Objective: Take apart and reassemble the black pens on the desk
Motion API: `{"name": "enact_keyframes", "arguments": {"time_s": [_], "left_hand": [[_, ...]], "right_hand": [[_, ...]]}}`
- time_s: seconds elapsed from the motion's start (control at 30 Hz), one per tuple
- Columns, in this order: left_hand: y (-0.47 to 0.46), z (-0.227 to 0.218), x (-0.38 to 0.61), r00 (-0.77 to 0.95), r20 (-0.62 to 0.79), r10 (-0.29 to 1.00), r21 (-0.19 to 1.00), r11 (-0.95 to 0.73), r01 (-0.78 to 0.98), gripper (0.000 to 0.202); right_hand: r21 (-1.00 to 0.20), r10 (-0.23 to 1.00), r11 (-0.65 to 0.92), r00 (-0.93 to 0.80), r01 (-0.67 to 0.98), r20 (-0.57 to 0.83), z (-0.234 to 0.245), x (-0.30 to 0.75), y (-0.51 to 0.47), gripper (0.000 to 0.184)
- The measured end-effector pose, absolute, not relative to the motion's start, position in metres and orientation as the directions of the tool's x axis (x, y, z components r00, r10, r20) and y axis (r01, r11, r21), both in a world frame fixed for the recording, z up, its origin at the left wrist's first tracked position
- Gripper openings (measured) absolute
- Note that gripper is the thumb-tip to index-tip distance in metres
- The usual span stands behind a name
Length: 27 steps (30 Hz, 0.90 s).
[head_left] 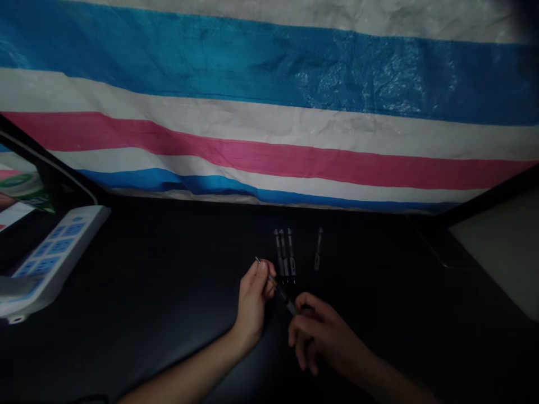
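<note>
My left hand [252, 297] pinches the tip end of a dark pen [281, 291], its thin metallic point sticking out past the thumb. Around the pen's other end, the fingers of my right hand [318, 331] are closed. The pen slants between both hands, above the black tabletop. Just beyond them lie three similar pens [289, 252] side by side, pointing away from me. A single pen [319, 249] rests a little to their right. Dim light hides the finer details of the pens.
A white power strip [63, 252] with blue sockets lies at the left on the black table [168, 252]. Behind it leans a dark-framed panel holding a green and white item [25, 185]. A striped plastic sheet [269, 123] hangs along the back edge.
</note>
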<state>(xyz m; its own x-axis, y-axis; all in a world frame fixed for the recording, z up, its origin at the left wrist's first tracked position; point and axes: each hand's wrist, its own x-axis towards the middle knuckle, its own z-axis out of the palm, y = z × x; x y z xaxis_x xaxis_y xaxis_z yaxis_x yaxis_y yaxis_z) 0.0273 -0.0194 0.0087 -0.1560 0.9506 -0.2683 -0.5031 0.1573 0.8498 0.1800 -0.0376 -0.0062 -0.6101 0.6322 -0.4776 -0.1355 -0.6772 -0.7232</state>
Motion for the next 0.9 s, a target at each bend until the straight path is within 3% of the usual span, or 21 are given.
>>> {"name": "enact_keyframes", "arguments": {"time_s": [0.13,0.4,0.9], "left_hand": [[-0.0191,0.0091,0.0272,-0.166,-0.266,0.95,0.852,0.151,-0.501,0.041],[-0.0182,0.0081,0.0263,-0.171,-0.254,0.952,0.848,0.134,-0.512,0.04],[-0.0104,0.008,0.0188,-0.215,-0.257,0.942,0.845,0.111,-0.524,0.039]], "right_hand": [[-0.676,0.58,-0.728,-0.63,-0.115,-0.517,-0.0073,0.1802,-0.0374,0.05],[-0.684,0.576,-0.721,-0.647,-0.113,-0.499,-0.0093,0.1799,-0.0392,0.049],[-0.763,0.6,-0.643,-0.667,-0.074,-0.442,-0.008,0.1828,-0.0405,0.035]]}}
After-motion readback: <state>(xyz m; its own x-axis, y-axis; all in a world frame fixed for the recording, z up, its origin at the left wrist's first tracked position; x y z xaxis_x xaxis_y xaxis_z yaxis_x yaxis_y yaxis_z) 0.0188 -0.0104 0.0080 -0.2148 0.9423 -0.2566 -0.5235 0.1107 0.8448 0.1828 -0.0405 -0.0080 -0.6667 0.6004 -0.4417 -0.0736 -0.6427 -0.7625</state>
